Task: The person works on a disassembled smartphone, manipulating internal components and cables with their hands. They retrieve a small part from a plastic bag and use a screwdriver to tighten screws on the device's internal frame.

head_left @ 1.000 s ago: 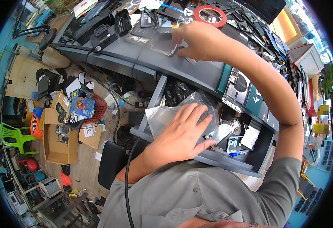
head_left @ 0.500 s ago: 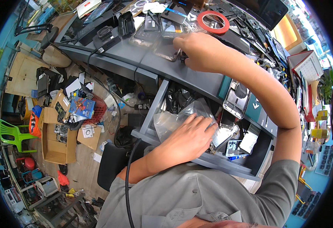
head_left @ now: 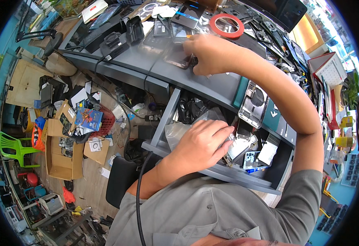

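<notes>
My right hand (head_left: 212, 54) reaches across the grey desk with its fingers curled in at the edge of a flat phone part (head_left: 177, 57). What lies between its fingertips is hidden. My left hand (head_left: 200, 142) is over the open drawer (head_left: 172, 112), fingers bent and thumb apart from the index finger. A crumpled clear plastic bag (head_left: 174, 133) lies under and beside it. To its right in the drawer are loose phone parts and a blue phone back (head_left: 251, 159). A phone housing (head_left: 254, 104) rests on a green box (head_left: 272, 117) at the desk's near edge.
A red tape roll (head_left: 227, 25), a black charger base (head_left: 114, 46) and many phone parts crowd the desk. A black cable (head_left: 139, 197) runs past my left forearm. Left on the floor stand a cardboard box (head_left: 64, 162) and a green chair (head_left: 17, 149).
My left hand has lifted slightly and turned, its fingers less spread over the bag. My right hand has shifted slightly left, still at the phone part.
</notes>
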Demonstrator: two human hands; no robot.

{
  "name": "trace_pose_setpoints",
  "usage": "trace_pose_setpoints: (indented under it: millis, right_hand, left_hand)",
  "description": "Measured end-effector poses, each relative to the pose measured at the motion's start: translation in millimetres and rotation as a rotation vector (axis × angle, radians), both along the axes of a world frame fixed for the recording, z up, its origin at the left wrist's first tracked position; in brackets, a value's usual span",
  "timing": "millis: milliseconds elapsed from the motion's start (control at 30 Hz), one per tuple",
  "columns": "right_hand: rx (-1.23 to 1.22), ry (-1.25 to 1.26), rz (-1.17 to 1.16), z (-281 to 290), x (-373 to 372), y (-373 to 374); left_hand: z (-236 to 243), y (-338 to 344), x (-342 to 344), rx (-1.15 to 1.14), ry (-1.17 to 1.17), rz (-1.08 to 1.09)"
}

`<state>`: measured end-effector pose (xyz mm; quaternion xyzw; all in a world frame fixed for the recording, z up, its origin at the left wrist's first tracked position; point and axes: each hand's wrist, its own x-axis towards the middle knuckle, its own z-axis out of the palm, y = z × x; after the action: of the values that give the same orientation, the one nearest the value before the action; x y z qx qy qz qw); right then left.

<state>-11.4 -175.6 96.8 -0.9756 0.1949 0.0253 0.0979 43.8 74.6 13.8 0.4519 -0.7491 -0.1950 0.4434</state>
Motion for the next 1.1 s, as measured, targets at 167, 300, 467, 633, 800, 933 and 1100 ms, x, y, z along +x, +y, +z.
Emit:
trace_pose_setpoints:
  millis: [167, 300, 467, 633, 800, 933, 1100]
  right_hand:
    - [0.06, -0.007, -0.027, 5.5, 0.4, 0.7]
    - [0.084, -0.077, -0.035, 2.6, -3.4, -8.6]
    - [0.015, -0.384, -0.014, 8.9, -32.4, -15.6]
    - [0.144, -0.438, -0.193, 51.1, -98.0, 0.1]
    - [-0.032, -0.577, -0.344, 40.9, -184.9, 7.4]
    - [-0.044, -0.568, -0.426, 23.8, -223.1, 24.4]
    - [0.252, -0.688, -0.561, 1.6, -239.4, 26.2]
  left_hand:
    - [-0.8, -4.3, 1.4, -0.041, 0.031, 0.054]
    - [0.2, -6.2, 1.9, -0.024, 0.053, 0.075]
    - [3.3, -8.8, 2.5, -0.033, 0.086, 0.122]
    - [2.7, -10.7, 2.8, 0.025, 0.218, 0.183]
    - [0.9, -15.5, -6.7, 0.328, 0.509, 0.196]
    - [0.1, -21.1, -14.8, 0.592, 0.672, 0.106]
    - [-4.4, -26.8, -33.3, 0.658, 0.653, 0.047]
